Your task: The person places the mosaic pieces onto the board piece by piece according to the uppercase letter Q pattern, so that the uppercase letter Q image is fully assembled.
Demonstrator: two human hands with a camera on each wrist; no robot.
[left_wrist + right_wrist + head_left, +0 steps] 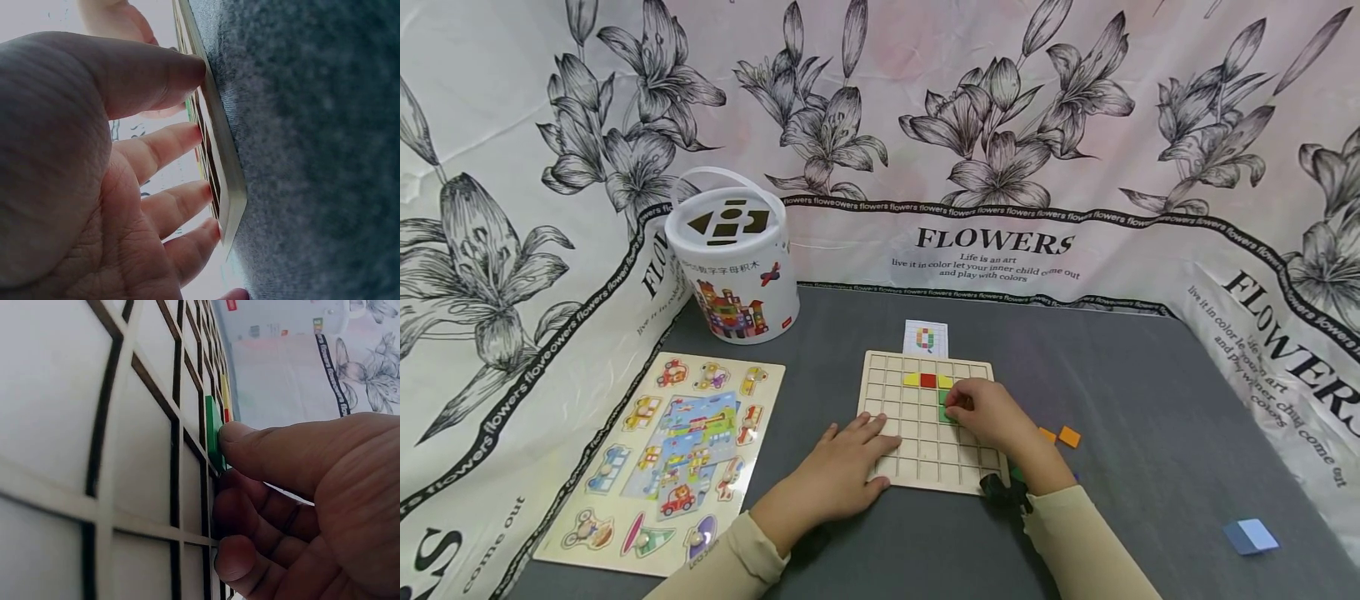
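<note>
Green blocks (943,397) line up lengthwise, near-to-far, on the board (917,467); right hand (992,412) pinches one, left hand (846,467) lies spread.

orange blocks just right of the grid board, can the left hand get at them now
Probably not directly: the left hand rests at the left edge of the grid board, and the right arm lies between it and the orange blocks, so it would likely have to reach over.

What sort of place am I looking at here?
Probably a children's play or learning spot, though the room itself isn't visible. The signs are a wooden grid board with colored tiles, a picture puzzle to its left, and a toy-block bucket behind.
</note>
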